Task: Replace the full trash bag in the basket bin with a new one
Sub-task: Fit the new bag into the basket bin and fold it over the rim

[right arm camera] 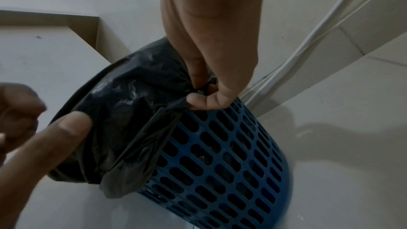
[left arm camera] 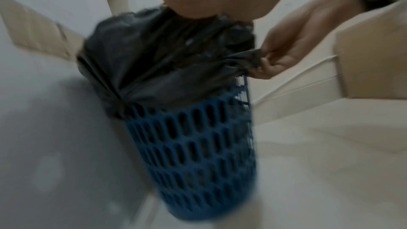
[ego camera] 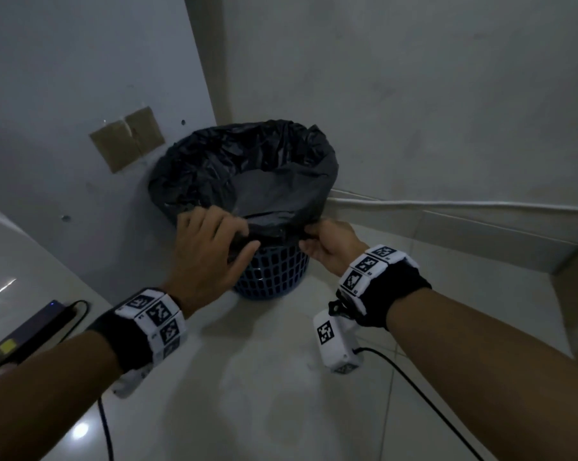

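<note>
Between my fingers the black trash bag [ego camera: 247, 168] is draped over the rim of the blue basket bin [ego camera: 274, 274], which stands in the wall corner. My right hand [ego camera: 327, 247] pinches a bunch of the folded-over edge; my left hand [ego camera: 211, 247] lies on the near rim, thumb against the plastic, though whether it truly grips I cannot tell. I'd work the edge evenly around the rim without tearing it. What the bag holds stays hidden, and the left wrist view is blurred.
</note>
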A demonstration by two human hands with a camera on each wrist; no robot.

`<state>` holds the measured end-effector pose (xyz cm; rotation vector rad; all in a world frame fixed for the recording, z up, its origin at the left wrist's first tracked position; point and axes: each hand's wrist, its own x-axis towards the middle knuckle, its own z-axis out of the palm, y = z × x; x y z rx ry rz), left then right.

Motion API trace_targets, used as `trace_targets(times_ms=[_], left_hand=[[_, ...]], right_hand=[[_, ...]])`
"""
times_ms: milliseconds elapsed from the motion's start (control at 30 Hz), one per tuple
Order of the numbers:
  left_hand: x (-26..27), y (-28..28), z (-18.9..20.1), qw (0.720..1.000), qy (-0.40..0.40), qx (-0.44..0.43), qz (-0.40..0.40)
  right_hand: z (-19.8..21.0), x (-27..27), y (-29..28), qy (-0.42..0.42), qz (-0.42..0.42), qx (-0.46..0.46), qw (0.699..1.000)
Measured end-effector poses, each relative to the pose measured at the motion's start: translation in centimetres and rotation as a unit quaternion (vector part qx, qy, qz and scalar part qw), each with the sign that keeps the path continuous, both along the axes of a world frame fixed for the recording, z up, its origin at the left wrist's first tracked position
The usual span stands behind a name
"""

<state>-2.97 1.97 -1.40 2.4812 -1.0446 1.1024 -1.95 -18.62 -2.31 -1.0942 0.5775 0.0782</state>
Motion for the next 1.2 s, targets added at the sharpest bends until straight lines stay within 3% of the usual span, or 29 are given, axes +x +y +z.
trace_targets(times_ms=[100, 133, 200, 267, 367, 400, 467, 567, 733, 933, 1000, 1100, 1200], left_hand=[[-2.4, -0.4, -1.4, 0.987, 0.145, -0.042, -0.058], [-3.2, -0.7, -1.8, 0.972, 0.217, -0.077, -0.051], [-4.8, -1.5, -2.3, 0.913, 0.37, -0.169, -0.005], [-5.4, -2.5, -2.3, 0.818, 0.498, -0.282, 0.055], [-4.7, -3.5, -1.6, 0.586, 0.647, -0.48, 0.085], [-4.3, -3.7, -1.4, 0.528, 0.664, -0.524, 0.074], [-3.4, -3.8, -1.3, 0.479, 0.664, -0.572, 0.049], [-2.4, -3.9, -1.5, 0.468, 0.649, -0.598, 0.04], [-2.4, -3.9, -2.4, 0.481, 0.644, -0.592, 0.06], [-2.1, -5.0, -2.0, 0.457, 0.648, -0.609, 0.037], [-2.2, -5.7, -1.7, 0.46, 0.655, -0.599, 0.03], [-2.2, -6.8, -1.6, 0.465, 0.669, -0.58, 0.009], [-1.6, -7.4, -1.8, 0.47, 0.655, -0.592, 0.015]], right_hand=[[-0.1, -0.2, -0.3, 0.01, -0.023, -0.016, 1.0], [-0.1, -0.2, -0.4, 0.009, -0.031, -0.018, 0.999], [-0.2, -0.4, -0.7, 0.009, -0.032, -0.023, 0.999], [-0.1, -0.7, -0.7, 0.01, -0.024, -0.028, 0.999], [0.3, -1.0, -0.7, 0.011, -0.026, -0.041, 0.999], [0.3, -1.1, -0.7, 0.011, -0.029, -0.046, 0.998], [0.4, -1.4, -0.6, 0.009, -0.026, -0.052, 0.998], [0.6, -2.1, -0.3, 0.011, 0.003, -0.056, 0.998], [1.0, -3.3, 0.4, 0.011, 0.064, -0.069, 0.996], [0.1, -2.8, 2.2, -0.033, 0.014, -0.192, 0.981], [-0.2, -2.6, 2.7, -0.04, 0.009, -0.285, 0.958], [-0.3, -2.9, 2.7, -0.071, 0.032, -0.444, 0.893], [-0.1, -3.6, 2.1, -0.116, 0.064, -0.499, 0.857]])
